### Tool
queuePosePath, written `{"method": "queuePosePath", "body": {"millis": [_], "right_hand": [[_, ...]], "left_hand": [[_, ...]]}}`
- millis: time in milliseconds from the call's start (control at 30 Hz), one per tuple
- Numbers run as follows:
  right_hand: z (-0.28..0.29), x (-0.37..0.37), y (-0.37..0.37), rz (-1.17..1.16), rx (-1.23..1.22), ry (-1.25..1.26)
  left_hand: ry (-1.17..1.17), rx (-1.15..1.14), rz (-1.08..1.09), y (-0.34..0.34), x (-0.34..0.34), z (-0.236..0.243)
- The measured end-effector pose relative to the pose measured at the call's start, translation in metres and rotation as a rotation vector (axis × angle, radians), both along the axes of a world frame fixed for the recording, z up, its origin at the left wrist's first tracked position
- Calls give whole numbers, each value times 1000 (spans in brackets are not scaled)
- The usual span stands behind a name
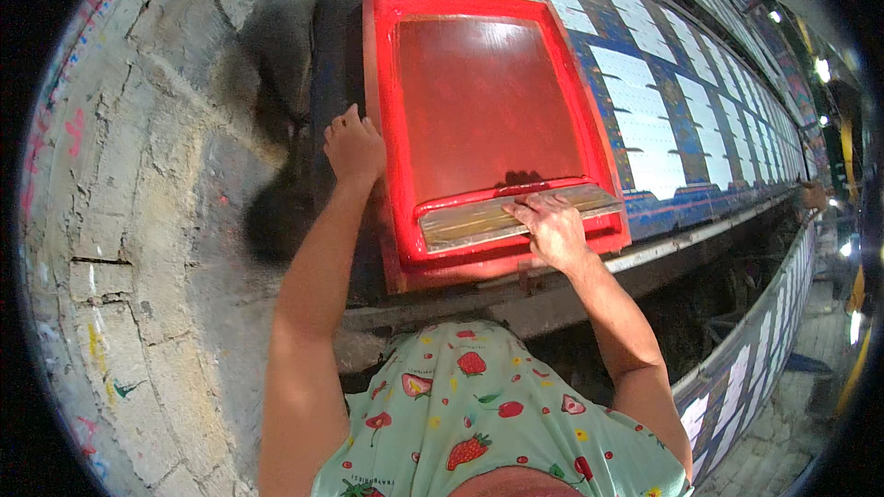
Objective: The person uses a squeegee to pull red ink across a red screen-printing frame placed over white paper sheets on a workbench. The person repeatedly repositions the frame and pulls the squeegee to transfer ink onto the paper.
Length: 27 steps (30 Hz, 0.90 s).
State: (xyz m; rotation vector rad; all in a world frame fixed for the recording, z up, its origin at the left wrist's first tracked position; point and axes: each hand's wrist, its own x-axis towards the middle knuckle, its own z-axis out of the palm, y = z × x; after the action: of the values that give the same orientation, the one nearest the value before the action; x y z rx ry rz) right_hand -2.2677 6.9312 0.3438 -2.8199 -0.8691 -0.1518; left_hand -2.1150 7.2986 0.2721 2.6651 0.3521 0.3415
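A screen-printing frame (569, 60) coated in bright red ink lies on the long dark table. Its mesh (479, 101) is dark red, with a glossy patch near the far end. Across the near end rests a squeegee (460, 228), a long wooden bar with red ink along its far edge. My right hand (552, 228) grips this bar right of its middle, fingers over the top. Beside the frame's left edge is my left hand (354, 149), its fingers loosely bent and apart, nothing visible in them. Whether it touches the frame is unclear.
Rows of white printed sheets (635, 120) lie on the blue-stained table (718, 201) to the right. A second table with white pieces (732, 387) stands at the lower right. A rough, cracked wall (129, 175) rises on the left. A metal rail (686, 237) runs along the table's near edge.
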Motion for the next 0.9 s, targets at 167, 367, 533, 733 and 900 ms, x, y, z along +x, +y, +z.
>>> {"method": "queuePosePath", "body": {"millis": [167,367,533,733,900], "right_hand": [[-7,122,7,61,18,-67],[-27,290,17,0,-56,-79],[-51,431,22,56,77,-274],[-27,537,29,-66,-76,-63],[-24,548,28,-88,-92,-39]], "left_hand": [[-55,-1,-29,2,-3,5],[-93,-21,-10,-4,-14,21],[-77,29,43,-10,-16,28],[-66,78,50,-10,-15,28],[-53,87,25,-8,-15,26]]}}
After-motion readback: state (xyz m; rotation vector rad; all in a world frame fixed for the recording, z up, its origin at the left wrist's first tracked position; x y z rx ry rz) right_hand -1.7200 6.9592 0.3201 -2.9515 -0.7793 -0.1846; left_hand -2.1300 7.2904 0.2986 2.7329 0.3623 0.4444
